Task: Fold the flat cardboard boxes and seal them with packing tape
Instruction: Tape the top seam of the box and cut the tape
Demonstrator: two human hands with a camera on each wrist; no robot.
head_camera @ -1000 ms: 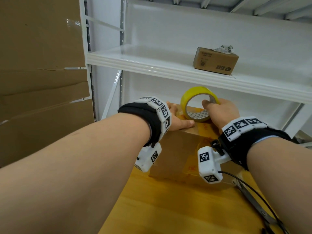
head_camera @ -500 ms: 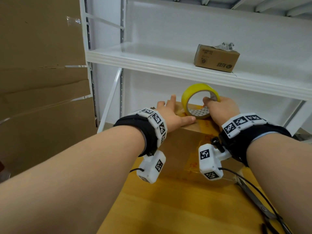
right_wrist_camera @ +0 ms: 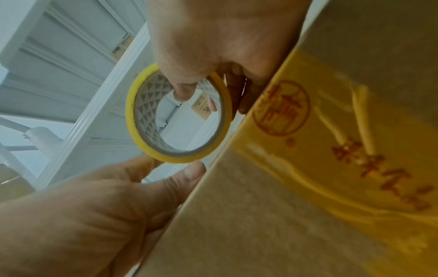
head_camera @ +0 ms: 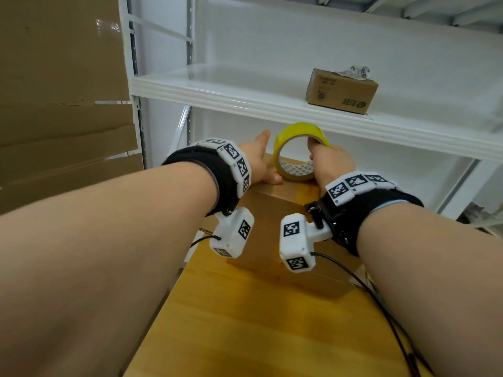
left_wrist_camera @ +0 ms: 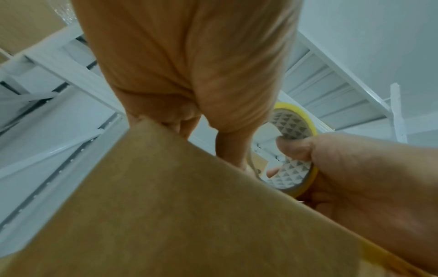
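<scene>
A brown cardboard box point(head_camera: 272, 221) stands folded on the wooden table, with a strip of yellow printed tape point(right_wrist_camera: 331, 150) running up its near side and over its top. My left hand point(head_camera: 257, 161) lies flat on the box top with its fingers stretched forward. My right hand point(head_camera: 326, 159) grips the yellow tape roll point(head_camera: 296, 129), thumb inside the patterned core; the roll stands upright on the box top, just right of the left hand. The wrist views show the same roll point(left_wrist_camera: 296, 120) point(right_wrist_camera: 135, 116) between both hands, with the left hand's thumb point(right_wrist_camera: 184, 180) along the box edge.
A white metal shelf point(head_camera: 245, 96) crosses just above and behind the box and carries a small cardboard carton point(head_camera: 341, 91). Flat cardboard sheets point(head_camera: 54, 104) lean at the left. A black cable point(head_camera: 381, 308) trails over the wooden table point(head_camera: 258, 327) at the right.
My left hand has slid forward across the box top, its fingers now reaching beside the roll. The right hand keeps its hold on the roll, which has stayed on the box top.
</scene>
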